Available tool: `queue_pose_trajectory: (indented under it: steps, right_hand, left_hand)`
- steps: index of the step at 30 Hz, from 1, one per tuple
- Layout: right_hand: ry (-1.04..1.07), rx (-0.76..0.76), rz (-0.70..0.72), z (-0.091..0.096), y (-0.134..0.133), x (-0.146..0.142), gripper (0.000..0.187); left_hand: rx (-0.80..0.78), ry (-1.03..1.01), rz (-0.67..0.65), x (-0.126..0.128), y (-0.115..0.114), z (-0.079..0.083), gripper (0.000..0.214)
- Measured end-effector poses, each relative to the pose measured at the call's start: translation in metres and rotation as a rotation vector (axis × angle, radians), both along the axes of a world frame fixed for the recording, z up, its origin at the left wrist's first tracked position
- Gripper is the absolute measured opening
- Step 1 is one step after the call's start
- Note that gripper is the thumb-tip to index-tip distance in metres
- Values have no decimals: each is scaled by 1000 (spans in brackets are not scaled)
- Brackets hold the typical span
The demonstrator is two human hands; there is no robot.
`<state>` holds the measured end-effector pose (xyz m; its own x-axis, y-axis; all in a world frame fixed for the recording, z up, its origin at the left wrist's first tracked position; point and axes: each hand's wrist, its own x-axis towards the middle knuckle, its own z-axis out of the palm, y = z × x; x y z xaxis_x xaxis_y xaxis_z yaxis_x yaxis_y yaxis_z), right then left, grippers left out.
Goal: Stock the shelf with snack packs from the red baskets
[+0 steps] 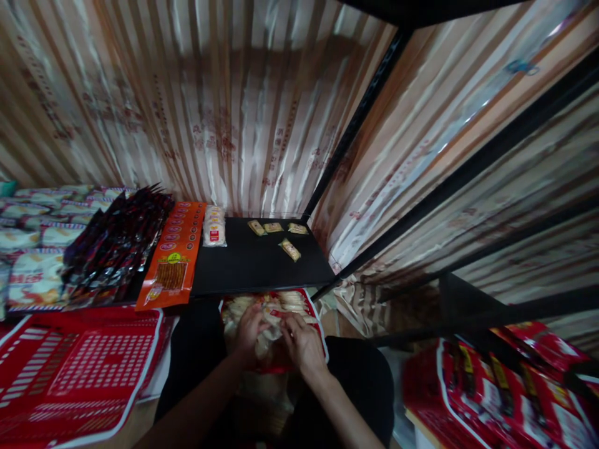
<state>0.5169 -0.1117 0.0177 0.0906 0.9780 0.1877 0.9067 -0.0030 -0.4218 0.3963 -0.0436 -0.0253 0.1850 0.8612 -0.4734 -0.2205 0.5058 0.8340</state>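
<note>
Between my knees sits a red basket (pixel 322 330) with a white rim, filled with pale, plastic-wrapped packets (pixel 292 300). Over it, my left hand (pixel 253 327) is closed with its fingers bent around the near end of a pale plastic-wrapped packet (pixel 272 316) that shows some red print. My right hand (pixel 302 340) pinches the same packet from the other side. The fingers partly hide it, and blur keeps its exact contents from view. Crinkled clear wrapping (pixel 266 343) hangs just below the hands.
On the black shelf (pixel 234 268) lie several small wrapped snacks (pixel 291 249), a white packet stack (pixel 214 226), an orange snack bag (pixel 171 259), dark shiny packets (pixel 121 243) and white bags (pixel 35 277). A red basket (pixel 93 374) stands left, red packages (pixel 515 386) right. Black frame bars (pixel 421 193) cross the right.
</note>
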Motion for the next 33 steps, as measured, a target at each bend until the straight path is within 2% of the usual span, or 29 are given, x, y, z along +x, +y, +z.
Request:
queue_pose_trajectory:
  steps: [3, 8, 11, 15, 17, 21, 23, 25, 27, 30, 33]
  right_hand:
    - [-10, 50, 3, -5, 4, -19, 18]
    - [54, 9, 39, -6, 15, -37, 16]
    - [140, 41, 83, -1, 28, -39, 20]
    - [292, 83, -98, -2, 59, -32, 33]
    - [411, 30, -160, -7, 78, -29, 41]
    - [739, -177, -59, -18, 111, -31, 39]
    - [819, -211, -35, -21, 126, -36, 36]
    - [851, -200, -42, -22, 142, -43, 33]
    - [878, -187, -50, -23, 159, -50, 30]
    - [897, -169, -83, -25, 188, -63, 24]
    - [906, -137, -136, -28, 216, -75, 20]
  left_hand:
    - [-58, -101, 47, -5, 10, 6, 24]
    - [-40, -92, 163, -18, 29, 5, 52]
    - [17, -98, 153, -29, 38, 6, 61]
    - [111, -73, 88, -46, 50, 17, 69]
    - [151, -53, 55, -52, 58, 26, 70]
    - [201, -12, 31, -63, 81, 35, 72]
    - [226, 7, 31, -67, 95, 34, 73]
    - [249, 92, 42, -71, 109, 31, 72]
    - [304, 280, 79, -76, 121, 28, 69]
    - [482, 638, 142, -81, 131, 27, 60]
    - [642, 876, 110, -83, 134, 26, 51]
